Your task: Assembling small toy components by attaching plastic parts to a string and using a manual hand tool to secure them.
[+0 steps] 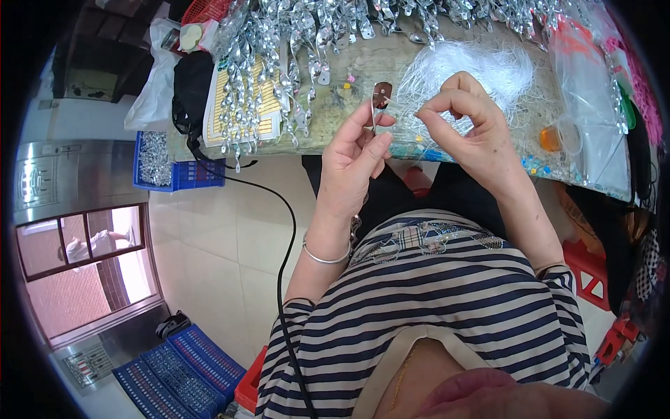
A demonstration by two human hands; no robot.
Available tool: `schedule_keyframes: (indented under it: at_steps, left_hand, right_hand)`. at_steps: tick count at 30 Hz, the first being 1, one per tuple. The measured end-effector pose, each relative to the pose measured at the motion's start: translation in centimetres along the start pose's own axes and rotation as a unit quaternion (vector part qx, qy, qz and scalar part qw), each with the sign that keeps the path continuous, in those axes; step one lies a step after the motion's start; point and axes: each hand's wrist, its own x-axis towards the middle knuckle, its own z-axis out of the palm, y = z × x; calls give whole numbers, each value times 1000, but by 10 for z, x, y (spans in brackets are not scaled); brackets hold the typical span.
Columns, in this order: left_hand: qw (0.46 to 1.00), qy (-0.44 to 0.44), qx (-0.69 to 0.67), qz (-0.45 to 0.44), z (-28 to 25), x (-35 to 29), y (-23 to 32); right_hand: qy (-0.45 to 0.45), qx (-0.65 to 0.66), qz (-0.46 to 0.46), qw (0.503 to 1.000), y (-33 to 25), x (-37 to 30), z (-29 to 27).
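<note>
Both my hands are working above the near edge of a cluttered table (356,59) in the head view, my left hand (354,148) grasping a small shiny metal piece (382,94) upright between thumb and fingers. Just beside it, my right hand (476,129) is pinching thumb to forefinger on a fine white thread (402,106), which is running toward the metal piece. Behind my right hand, a loose heap of white threads (499,73) is lying on the tabletop. Twisted silver strands (241,84) are spilling over yellow-striped sheets (264,129) to the left, and a blue basket (202,176) is standing below.
</note>
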Motion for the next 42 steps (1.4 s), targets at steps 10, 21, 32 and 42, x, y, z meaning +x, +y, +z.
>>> schedule_keyframes:
  at_steps: [10,21,32,42]
  left_hand:
    - [1000,-9,15,-3,-1,-2,2]
    - [998,-46,32,-15,-1,-6,3]
    - [963,-98,235,87,-2,-7,2]
    - [945,-85,304,86,-4,-20,0]
  right_hand:
    - [-3,5,0,1000,0,3,-1]
    - [0,-9,7,1000,2,5,3]
    - [23,-48,34,998,-10,4,5]
    - [-56,81,61,993,10,6,7]
